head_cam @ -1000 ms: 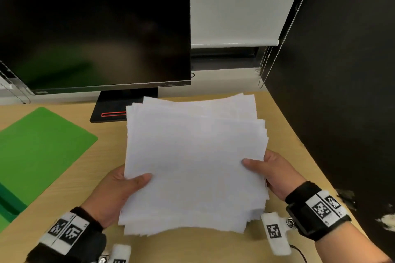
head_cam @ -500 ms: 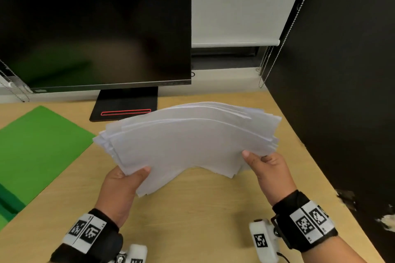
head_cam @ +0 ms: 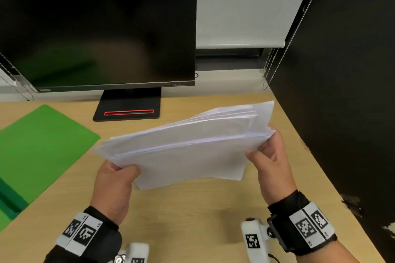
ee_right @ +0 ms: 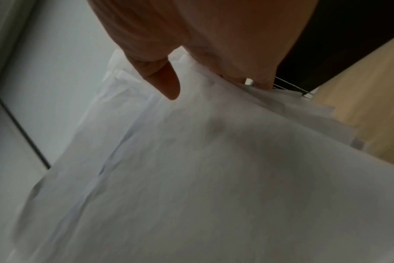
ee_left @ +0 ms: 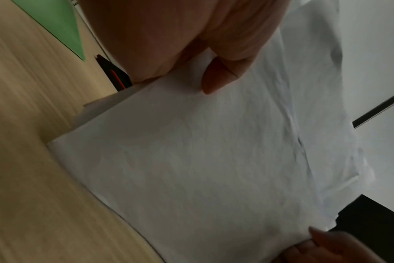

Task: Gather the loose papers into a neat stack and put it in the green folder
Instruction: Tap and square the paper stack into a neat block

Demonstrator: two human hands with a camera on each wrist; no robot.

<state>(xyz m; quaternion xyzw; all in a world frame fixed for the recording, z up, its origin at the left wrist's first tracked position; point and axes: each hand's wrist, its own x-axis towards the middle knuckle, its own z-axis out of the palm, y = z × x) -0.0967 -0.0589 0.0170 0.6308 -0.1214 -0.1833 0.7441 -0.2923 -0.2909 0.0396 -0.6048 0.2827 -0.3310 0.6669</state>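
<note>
Clearly the uneven papers, held in the air over the desk with the left hand and right hand pinching opposite ends, could splay or slip on the way to the green folder at left if either pinch loosens

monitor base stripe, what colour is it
Red, an outline on the black monitor base; clearest in the head view.
</note>
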